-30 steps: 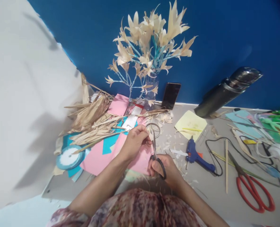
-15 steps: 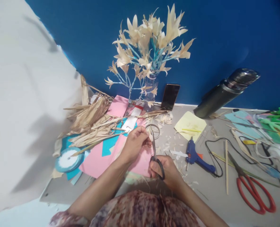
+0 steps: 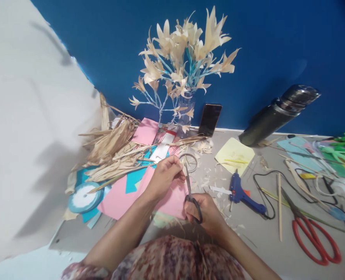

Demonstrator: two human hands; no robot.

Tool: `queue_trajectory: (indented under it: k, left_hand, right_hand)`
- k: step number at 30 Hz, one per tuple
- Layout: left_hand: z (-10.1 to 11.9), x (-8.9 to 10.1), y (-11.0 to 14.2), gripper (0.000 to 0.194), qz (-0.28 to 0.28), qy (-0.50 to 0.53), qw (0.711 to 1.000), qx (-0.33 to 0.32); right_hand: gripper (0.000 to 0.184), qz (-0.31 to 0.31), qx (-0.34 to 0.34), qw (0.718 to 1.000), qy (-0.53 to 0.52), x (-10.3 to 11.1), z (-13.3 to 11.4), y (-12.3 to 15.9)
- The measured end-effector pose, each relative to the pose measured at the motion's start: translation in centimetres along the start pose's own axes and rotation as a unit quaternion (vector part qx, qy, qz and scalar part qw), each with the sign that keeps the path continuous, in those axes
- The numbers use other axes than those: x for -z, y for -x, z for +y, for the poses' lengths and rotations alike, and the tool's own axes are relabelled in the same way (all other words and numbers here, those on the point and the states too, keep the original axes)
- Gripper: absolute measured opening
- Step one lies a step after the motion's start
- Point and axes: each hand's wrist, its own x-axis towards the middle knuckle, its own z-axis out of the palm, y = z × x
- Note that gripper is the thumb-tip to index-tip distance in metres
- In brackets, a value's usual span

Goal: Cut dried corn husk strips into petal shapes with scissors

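From the left we have a blue ribbon spool [image 3: 85,197], then dried husks [image 3: 114,147], then the left hand [image 3: 165,177], pinched closed above pink paper [image 3: 172,204]; what it grips, if anything, we can't tell. Just beside it point the small scissors [image 3: 189,187], the right hand [image 3: 209,212] grasping their dark loops [image 3: 201,215]. We'd call them light and rigid, blades likely slick, best held by those loops. Farther right: a blue glue gun [image 3: 244,195], then red-handled scissors [image 3: 311,235].
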Motion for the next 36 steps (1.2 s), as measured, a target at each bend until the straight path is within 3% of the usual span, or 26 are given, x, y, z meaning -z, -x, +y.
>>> queue_trajectory:
  k: [7, 12, 14, 19, 24, 31, 36]
  left_hand:
    - [0.2, 0.6, -0.1, 0.011, -0.007, 0.009, 1.0, 0.014]
    - [-0.6, -0.2, 0.3, 0.016, -0.018, 0.106, 0.991, 0.074]
    - [-1.1, -0.7, 0.7, 0.017, -0.039, 0.126, 0.988, 0.082]
    - [-2.0, -1.8, 1.4, 0.016, -0.065, 0.129, 0.985, 0.096]
    - [-2.1, -1.9, 1.7, 0.014, -0.082, 0.112, 0.985, 0.103]
    - [-1.5, -0.6, 1.4, 0.016, -0.128, 0.003, 0.987, 0.094]
    - [-1.4, -0.8, 1.5, 0.017, -0.16, -0.042, 0.982, 0.088]
  right_hand:
    - [0.045, 0.002, -0.007, 1.0, -0.01, 0.0, 0.0, 0.0]
    - [0.028, 0.183, 0.054, 0.98, -0.058, 0.2, -1.0, -0.5]
    - [0.028, 0.221, 0.078, 0.969, -0.077, 0.3, -1.6, -0.5]
    - [0.02, 0.208, 0.121, 0.963, -0.119, 0.2, -2.9, -0.1]
    - [0.022, 0.184, 0.103, 0.961, -0.178, -0.1, -3.1, 0.3]
    - [0.028, 0.225, 0.046, 0.971, -0.068, 1.4, -3.7, 0.9]
    - [0.025, 0.279, 0.101, 0.954, -0.048, 2.6, -3.9, 0.2]
